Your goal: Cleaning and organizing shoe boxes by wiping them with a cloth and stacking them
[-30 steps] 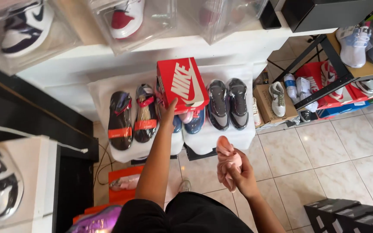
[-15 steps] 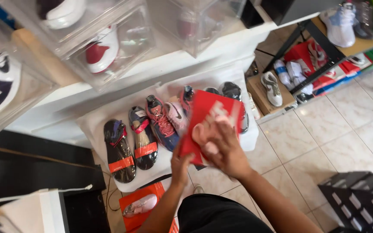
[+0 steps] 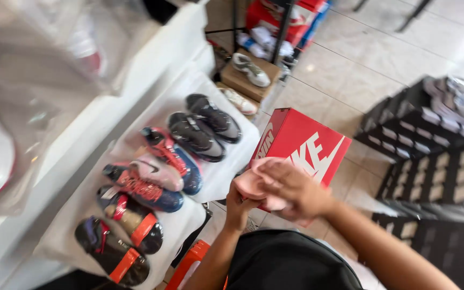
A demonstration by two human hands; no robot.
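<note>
**Red shoebox held and wiped with a pink cloth**

While the red shoebox (image 3: 303, 144) sits tilted in front of the person's body, the left hand (image 3: 241, 207) grips it from below at its near lower corner, fingers curled around the edge and partly hidden behind the cloth. Pressed onto that same near corner is the pink cloth (image 3: 253, 185), bunched under the right hand (image 3: 291, 188), whose fingers are bent and spread loosely over the fabric, holding it flat against the lid. The box's lid faces up and away from the fingertips, its far end pointing toward the tiled floor (image 3: 350, 75).

Just beyond the left hand's knuckles lies a white-covered low table (image 3: 226, 161) carrying a row of sports shoes: a dark grey pair (image 3: 205, 126) farthest from the fingers, a red and blue pair (image 3: 165, 161) beside it, and black shoes with orange straps (image 3: 122, 241) at the nearest end. Past the box, well apart from both hands, a white shoe (image 3: 252, 70) rests on a brown cardboard box (image 3: 243, 83). Off to the right hand's side stand stacked black crates (image 3: 430, 161). Clear plastic shoe cases (image 3: 38, 80), blurred, fill the space left of the table.
</note>
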